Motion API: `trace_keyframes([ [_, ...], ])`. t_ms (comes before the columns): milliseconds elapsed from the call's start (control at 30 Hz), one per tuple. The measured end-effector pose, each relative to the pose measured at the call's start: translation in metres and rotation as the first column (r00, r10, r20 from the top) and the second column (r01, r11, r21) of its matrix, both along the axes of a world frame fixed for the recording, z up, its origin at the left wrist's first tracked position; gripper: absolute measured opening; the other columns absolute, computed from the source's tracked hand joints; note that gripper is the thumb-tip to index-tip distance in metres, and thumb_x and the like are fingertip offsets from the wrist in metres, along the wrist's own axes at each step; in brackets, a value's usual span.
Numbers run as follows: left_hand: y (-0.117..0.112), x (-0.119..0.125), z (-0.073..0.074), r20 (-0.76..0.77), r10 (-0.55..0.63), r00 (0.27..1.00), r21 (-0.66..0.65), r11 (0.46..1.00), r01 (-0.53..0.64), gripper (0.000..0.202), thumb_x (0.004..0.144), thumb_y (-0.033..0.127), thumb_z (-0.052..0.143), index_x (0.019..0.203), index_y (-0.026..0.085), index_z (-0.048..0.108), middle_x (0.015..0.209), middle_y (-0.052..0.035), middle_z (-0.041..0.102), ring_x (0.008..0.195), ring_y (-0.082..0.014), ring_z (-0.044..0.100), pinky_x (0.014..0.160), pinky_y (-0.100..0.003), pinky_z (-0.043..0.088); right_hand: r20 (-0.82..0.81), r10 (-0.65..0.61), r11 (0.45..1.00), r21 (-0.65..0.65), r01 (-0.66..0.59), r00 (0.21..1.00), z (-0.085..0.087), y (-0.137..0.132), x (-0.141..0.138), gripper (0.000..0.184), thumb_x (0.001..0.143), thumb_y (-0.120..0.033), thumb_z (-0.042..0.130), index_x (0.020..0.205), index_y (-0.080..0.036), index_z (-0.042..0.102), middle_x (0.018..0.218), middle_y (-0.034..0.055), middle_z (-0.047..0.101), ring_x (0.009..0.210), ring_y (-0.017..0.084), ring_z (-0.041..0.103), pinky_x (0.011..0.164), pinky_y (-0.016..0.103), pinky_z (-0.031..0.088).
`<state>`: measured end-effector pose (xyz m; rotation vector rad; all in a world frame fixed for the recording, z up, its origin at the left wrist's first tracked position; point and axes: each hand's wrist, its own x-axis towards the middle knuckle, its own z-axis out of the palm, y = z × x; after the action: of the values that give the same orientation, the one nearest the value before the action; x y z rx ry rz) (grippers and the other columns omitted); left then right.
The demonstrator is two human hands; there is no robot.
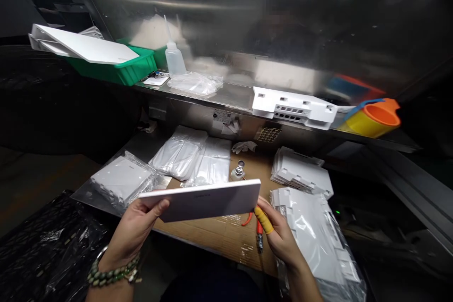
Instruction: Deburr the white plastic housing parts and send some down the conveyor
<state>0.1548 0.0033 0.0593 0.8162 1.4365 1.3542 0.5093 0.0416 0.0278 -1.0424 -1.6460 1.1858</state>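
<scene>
I hold a flat white panel (pixel 205 199) level above the cardboard worktop (pixel 219 233), one hand at each end. My left hand (pixel 136 226) grips its left end, thumb on top; a green bead bracelet sits on that wrist. My right hand (pixel 279 236) closes on the right end, and one fingertip wears a yellow finger cot (pixel 264 220). A small red-handled tool (pixel 259 233) lies on the cardboard just under that hand.
White plastic housings are stacked at right (pixel 300 172) and in clear bags (pixel 318 240). Bagged panels lie at left (pixel 122 179) and centre (pixel 198 158). A shelf carries a green bin (pixel 120 71), a squeeze bottle (pixel 174 56), a white housing (pixel 293 106) and orange tape rolls (pixel 375 118).
</scene>
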Motion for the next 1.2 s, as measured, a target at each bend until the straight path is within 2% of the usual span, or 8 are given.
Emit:
trace_keyframes([
  [67, 0.0, 0.005, -0.001, -0.127, -0.031, 0.991, 0.091, 0.995, 0.043, 0.033, 0.067, 0.045, 0.09, 0.09, 0.023, 0.082, 0.093, -0.0067, 0.08, 0.097, -0.0301, 0.074, 0.089, -0.035, 0.06, -0.019, -0.053, 0.998, 0.025, 0.054, 0.998, 0.001, 0.002, 0.003, 0.039, 0.101, -0.039, 0.057, 0.139, -0.034, 0.064, 0.146, 0.0038, 0.062, 0.139, 0.026, 0.054, 0.12, 0.045, 0.041],
  [167, 0.0, 0.015, 0.004, -0.253, -0.136, 0.958, 0.188, 0.964, 0.187, 0.017, 0.077, 0.041, 0.083, 0.088, 0.028, 0.083, 0.096, -0.0043, 0.081, 0.097, -0.0264, 0.073, 0.09, -0.031, 0.059, -0.129, -0.105, 0.994, 0.007, 0.106, 0.986, 0.01, 0.003, 0.006, 0.041, 0.099, -0.034, 0.063, 0.14, -0.037, 0.061, 0.136, 0.0036, 0.07, 0.128, 0.025, 0.064, 0.11, 0.042, 0.051],
  [400, 0.007, 0.034, 0.021, -0.312, -0.272, 0.91, 0.305, 0.879, 0.367, 0.011, 0.087, 0.031, 0.075, 0.093, 0.03, 0.084, 0.092, -0.0042, 0.081, 0.094, -0.0261, 0.072, 0.088, -0.037, 0.058, -0.082, -0.174, 0.978, 0.102, 0.182, 0.981, 0.019, 0.007, 0.014, 0.02, 0.095, -0.03, 0.068, 0.112, -0.031, 0.078, 0.111, 0.0032, 0.08, 0.107, 0.023, 0.074, 0.095, 0.035, 0.059],
  [833, 0.004, 0.043, 0.025, -0.229, -0.326, 0.917, 0.263, 0.887, 0.381, 0.011, 0.087, 0.027, 0.076, 0.095, 0.024, 0.083, 0.094, -0.009, 0.079, 0.096, -0.0276, 0.071, 0.088, -0.039, 0.055, -0.066, -0.226, 0.972, 0.053, 0.23, 0.972, -0.006, 0.005, 0.023, 0.03, 0.094, -0.032, 0.07, 0.123, -0.034, 0.074, 0.12, 0.0021, 0.077, 0.113, 0.025, 0.071, 0.097, 0.035, 0.058],
  [967, -0.003, 0.035, 0.027, -0.28, -0.382, 0.881, 0.184, 0.879, 0.439, 0.02, 0.082, 0.028, 0.081, 0.102, 0.027, 0.082, 0.114, -0.0101, 0.078, 0.11, -0.0299, 0.07, 0.098, -0.039, 0.054, -0.057, -0.155, 0.984, 0.074, 0.159, 0.986, -0.011, 0.007, 0.014, 0.025, 0.095, -0.034, 0.067, 0.117, -0.032, 0.077, 0.118, 0.0027, 0.078, 0.109, 0.024, 0.073, 0.095, 0.034, 0.058],
  [1033, -0.01, 0.027, 0.024, -0.342, -0.416, 0.843, 0.087, 0.879, 0.469, 0.026, 0.084, 0.032, 0.078, 0.109, 0.026, 0.081, 0.121, -0.0116, 0.077, 0.112, -0.0308, 0.07, 0.098, -0.039, 0.055, 0.058, -0.076, 0.996, 0.048, 0.074, 0.995, -0.017, 0.018, 0.005, 0.026, 0.097, -0.038, 0.062, 0.117, -0.03, 0.076, 0.12, 0.0038, 0.077, 0.11, 0.024, 0.072, 0.097, 0.035, 0.057],
  [1100, -0.021, 0.016, 0.017, -0.358, -0.346, 0.867, -0.003, 0.929, 0.37, 0.029, 0.086, 0.04, 0.075, 0.108, 0.023, 0.082, 0.111, -0.0121, 0.079, 0.1, -0.0307, 0.074, 0.089, -0.037, 0.059, 0.323, -0.042, 0.998, -0.036, 0.056, 0.945, -0.029, 0.039, -0.006, 0.034, 0.102, -0.039, 0.052, 0.127, -0.028, 0.072, 0.126, 0.0042, 0.075, 0.117, 0.023, 0.069, 0.101, 0.036, 0.056],
  [1200, -0.042, -0.006, 0.005, -0.366, -0.069, 0.928, -0.084, 0.996, 0.041, 0.037, 0.077, 0.049, 0.081, 0.103, 0.022, 0.083, 0.107, -0.0095, 0.08, 0.103, -0.0338, 0.074, 0.088, -0.036, 0.062, 0.673, -0.057, 0.972, -0.132, 0.195, 0.738, -0.058, 0.079, -0.025, 0.036, 0.104, -0.031, 0.045, 0.132, -0.023, 0.068, 0.123, 0.0103, 0.074, 0.117, 0.026, 0.068, 0.1, 0.042, 0.055],
])
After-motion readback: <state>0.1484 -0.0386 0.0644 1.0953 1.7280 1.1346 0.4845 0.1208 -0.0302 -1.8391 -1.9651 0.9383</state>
